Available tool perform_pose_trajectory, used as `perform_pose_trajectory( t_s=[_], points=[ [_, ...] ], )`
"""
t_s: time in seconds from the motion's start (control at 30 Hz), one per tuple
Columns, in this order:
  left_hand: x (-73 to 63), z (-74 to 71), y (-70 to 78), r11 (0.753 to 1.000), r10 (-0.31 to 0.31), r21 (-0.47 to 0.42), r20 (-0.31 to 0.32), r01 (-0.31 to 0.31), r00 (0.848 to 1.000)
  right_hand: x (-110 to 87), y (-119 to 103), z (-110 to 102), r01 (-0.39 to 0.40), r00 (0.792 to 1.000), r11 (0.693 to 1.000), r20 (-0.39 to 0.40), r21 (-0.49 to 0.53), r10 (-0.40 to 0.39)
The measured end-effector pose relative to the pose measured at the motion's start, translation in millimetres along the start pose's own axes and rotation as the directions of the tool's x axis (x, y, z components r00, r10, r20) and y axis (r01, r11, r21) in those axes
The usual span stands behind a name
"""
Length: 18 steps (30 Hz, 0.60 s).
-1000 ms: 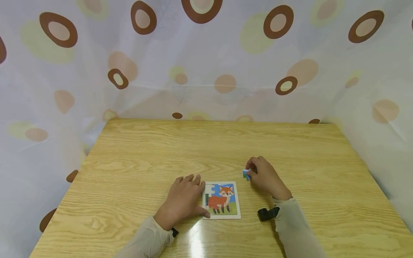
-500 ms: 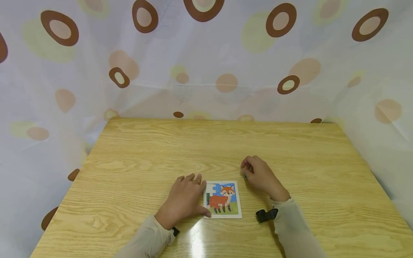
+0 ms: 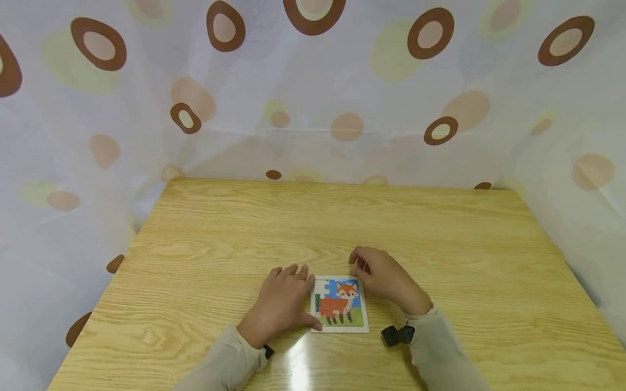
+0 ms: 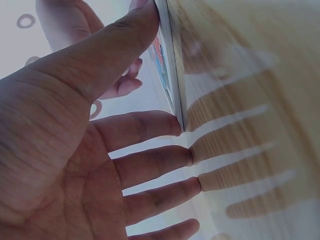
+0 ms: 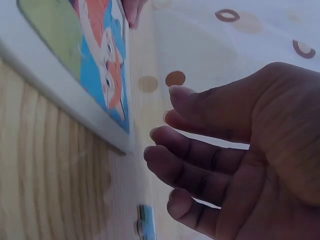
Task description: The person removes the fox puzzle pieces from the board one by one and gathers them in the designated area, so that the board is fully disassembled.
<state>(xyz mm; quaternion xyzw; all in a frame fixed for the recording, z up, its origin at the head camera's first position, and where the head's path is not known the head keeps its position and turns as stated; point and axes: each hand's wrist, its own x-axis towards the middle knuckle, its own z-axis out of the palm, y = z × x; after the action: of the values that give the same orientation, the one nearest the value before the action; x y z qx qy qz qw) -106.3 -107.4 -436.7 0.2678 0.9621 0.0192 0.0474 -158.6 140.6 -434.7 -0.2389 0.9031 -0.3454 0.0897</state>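
A small square fox jigsaw puzzle [image 3: 340, 302] in a white frame lies on the table. Its top-left corner shows bare white backing. My left hand [image 3: 280, 305] rests along the left side, its thumb on the lower-left corner and its index fingertip at the upper-left one. The left wrist view shows the fingers [image 4: 155, 157] straight and spread beside the frame's edge. My right hand [image 3: 388, 277] hovers by the upper-right corner, fingers loosely bent, with nothing visible between them. In the right wrist view, a blue-green puzzle piece [image 5: 146, 222] lies on the table, apart from the fingertips.
The wood-grain table [image 3: 235, 228] reaches back to a white curtain [image 3: 313, 87] with brown and peach ovals, which hangs round the back and sides. Black straps [image 3: 398, 335] show at both wrists. A light reflection lies in front of the puzzle.
My right hand has moved left and slightly nearer, up to the puzzle's upper-right corner. The piece seen at its fingertips earlier is now hidden in the head view. My left hand has stayed put.
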Motion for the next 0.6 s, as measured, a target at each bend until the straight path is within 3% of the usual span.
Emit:
perform_pose_trajectory(
  t_s=[0.3, 0.6],
  points=[
    [-0.6, 1.4, -1.6, 1.0, 0.004, 0.01, -0.003, -0.003, 1.0, 4.8, -10.0, 11.6, 0.045, 0.993, 0.997, 0.104, 0.068, -0.052],
    [-0.9, 0.6, -2.8, 1.0, 0.007, 0.01, -0.013, -0.006, 1.0, 6.4, -16.2, 22.0, 0.069, 0.99, 0.996, 0.118, 0.052, -0.075]
  ],
)
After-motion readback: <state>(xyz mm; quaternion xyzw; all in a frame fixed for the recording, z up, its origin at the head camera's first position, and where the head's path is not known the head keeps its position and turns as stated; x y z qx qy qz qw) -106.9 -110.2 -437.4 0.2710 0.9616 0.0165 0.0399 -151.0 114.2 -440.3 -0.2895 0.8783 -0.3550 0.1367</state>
